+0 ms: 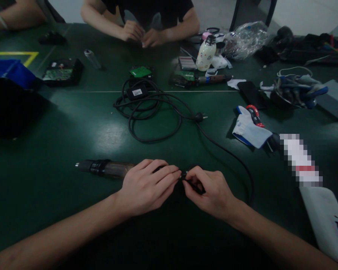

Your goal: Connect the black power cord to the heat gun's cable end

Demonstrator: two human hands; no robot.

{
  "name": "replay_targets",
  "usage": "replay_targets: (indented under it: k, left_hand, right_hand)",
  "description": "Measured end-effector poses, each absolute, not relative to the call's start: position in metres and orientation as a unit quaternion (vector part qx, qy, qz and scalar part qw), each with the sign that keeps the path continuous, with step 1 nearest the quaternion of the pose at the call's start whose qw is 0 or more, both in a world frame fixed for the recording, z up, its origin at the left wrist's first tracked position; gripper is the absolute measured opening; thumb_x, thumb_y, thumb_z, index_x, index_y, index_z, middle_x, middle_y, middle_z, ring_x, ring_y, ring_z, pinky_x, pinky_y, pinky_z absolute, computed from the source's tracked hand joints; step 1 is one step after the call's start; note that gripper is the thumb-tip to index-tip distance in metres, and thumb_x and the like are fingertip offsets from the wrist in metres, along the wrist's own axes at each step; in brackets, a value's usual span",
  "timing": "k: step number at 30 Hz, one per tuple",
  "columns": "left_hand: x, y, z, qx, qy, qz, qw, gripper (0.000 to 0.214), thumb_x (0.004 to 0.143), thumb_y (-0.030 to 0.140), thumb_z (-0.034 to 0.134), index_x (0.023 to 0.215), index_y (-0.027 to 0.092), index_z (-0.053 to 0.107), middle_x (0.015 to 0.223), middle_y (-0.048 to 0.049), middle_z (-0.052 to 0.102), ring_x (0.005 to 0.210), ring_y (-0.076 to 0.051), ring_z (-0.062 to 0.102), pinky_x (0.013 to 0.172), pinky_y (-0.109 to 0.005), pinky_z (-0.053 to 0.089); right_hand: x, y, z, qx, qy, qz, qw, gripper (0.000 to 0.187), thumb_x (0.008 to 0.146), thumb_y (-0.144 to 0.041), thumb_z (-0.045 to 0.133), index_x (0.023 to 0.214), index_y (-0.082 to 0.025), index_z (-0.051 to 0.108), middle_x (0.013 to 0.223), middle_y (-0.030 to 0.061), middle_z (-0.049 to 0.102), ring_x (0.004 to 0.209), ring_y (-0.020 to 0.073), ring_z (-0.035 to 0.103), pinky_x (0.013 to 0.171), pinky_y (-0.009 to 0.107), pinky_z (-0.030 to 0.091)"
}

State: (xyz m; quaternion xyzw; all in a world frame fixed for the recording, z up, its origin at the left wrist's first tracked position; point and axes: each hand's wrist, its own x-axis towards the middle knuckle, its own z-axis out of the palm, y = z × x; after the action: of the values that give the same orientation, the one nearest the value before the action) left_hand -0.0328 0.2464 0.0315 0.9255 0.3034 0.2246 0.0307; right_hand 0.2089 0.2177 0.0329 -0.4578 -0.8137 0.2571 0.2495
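Observation:
A dark tool with a translucent barrel [107, 168] lies on the green table [59, 135], its tip pointing left. My left hand [146, 185] covers its right end, fingers closed round it. My right hand [210, 191] meets the left at the fingertips and pinches a small black connector at the end of a black cable [228, 152]. That cable runs up and left to a coiled bundle with a power adapter [137, 92] and a plug [199, 117].
Another person's hands [141, 33] work at the far edge. Circuit boards [141, 71], a second tool [211, 79], a white bottle [206, 54], gloves [249, 129], a plastic bag [246, 37] and a white device [325, 221] crowd the right side. A blue box [11, 71] sits left.

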Motion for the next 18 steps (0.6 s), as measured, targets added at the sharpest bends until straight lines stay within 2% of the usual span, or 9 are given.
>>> replay_targets:
  k: [5, 13, 18]
  left_hand:
    - [-0.0312, 0.2464, 0.0324, 0.92, 0.313, 0.236, 0.023, 0.031, 0.096, 0.028, 0.068, 0.127, 0.024, 0.068, 0.126, 0.0031, 0.075, 0.11, -0.02, 0.068, 0.086, -0.038, 0.051]
    - [-0.0304, 0.2459, 0.0309, 0.914, 0.32, 0.247, 0.03, 0.023, 0.097, 0.029, 0.068, 0.119, 0.022, 0.068, 0.127, 0.0008, 0.075, 0.11, -0.02, 0.069, 0.089, -0.037, 0.051]
    - [-0.0328, 0.2465, 0.0306, 0.92, 0.307, 0.243, 0.036, 0.024, 0.098, 0.027, 0.068, 0.121, 0.023, 0.068, 0.126, 0.0014, 0.075, 0.111, -0.019, 0.069, 0.089, -0.035, 0.051]
  right_hand:
    - [0.2092, 0.2172, 0.0313, -0.453, -0.814, 0.254, 0.259, 0.005, 0.099, -0.022, 0.062, 0.098, -0.02, 0.057, 0.071, -0.005, 0.06, 0.055, 0.0083, 0.054, 0.053, 0.022, 0.038]
    - [0.2113, 0.2164, 0.0301, -0.448, -0.814, 0.27, 0.255, 0.005, 0.101, -0.024, 0.06, 0.099, -0.021, 0.058, 0.074, -0.0032, 0.064, 0.058, 0.0095, 0.056, 0.053, 0.022, 0.039]
    - [0.2119, 0.2173, 0.0301, -0.446, -0.812, 0.271, 0.261, 0.006, 0.102, -0.026, 0.061, 0.099, -0.021, 0.058, 0.074, -0.0039, 0.063, 0.058, 0.0091, 0.057, 0.053, 0.022, 0.04]
